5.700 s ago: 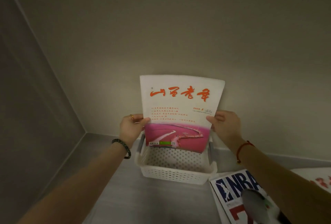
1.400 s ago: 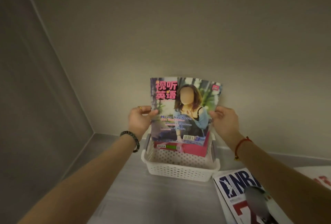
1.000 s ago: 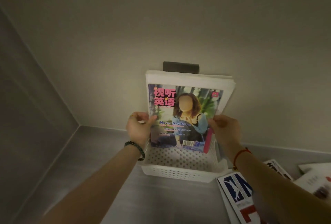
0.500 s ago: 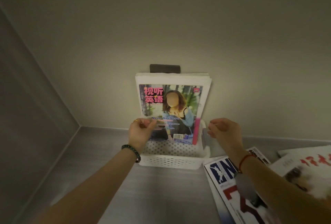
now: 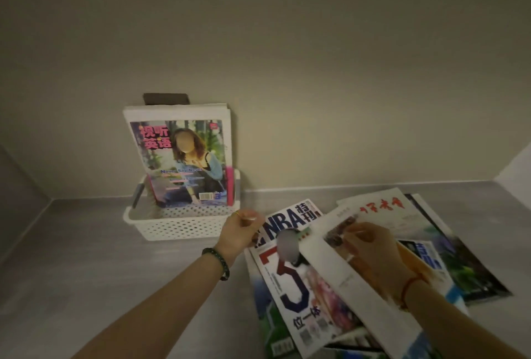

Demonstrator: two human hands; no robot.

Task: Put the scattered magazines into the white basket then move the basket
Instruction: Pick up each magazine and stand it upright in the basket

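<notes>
**Next magazine coming off the pile**

The white basket sits against the wall, magazines standing upright inside. The left hand hovers loosely curled, empty, at the NBA magazine. The right hand presses on a white-covered magazine; grip unclear. Thin, floppy, glossy: I'd take both side edges.

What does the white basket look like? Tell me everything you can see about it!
The white basket is a low, rectangular tub that looks like plastic, its walls dotted with rows of small holes. A grey handle shows at its left end. It sits on the grey floor against the wall. Several magazines stand upright in it, leaning back on the wall, a colourful cover in front. Neither hand touches it.
</notes>
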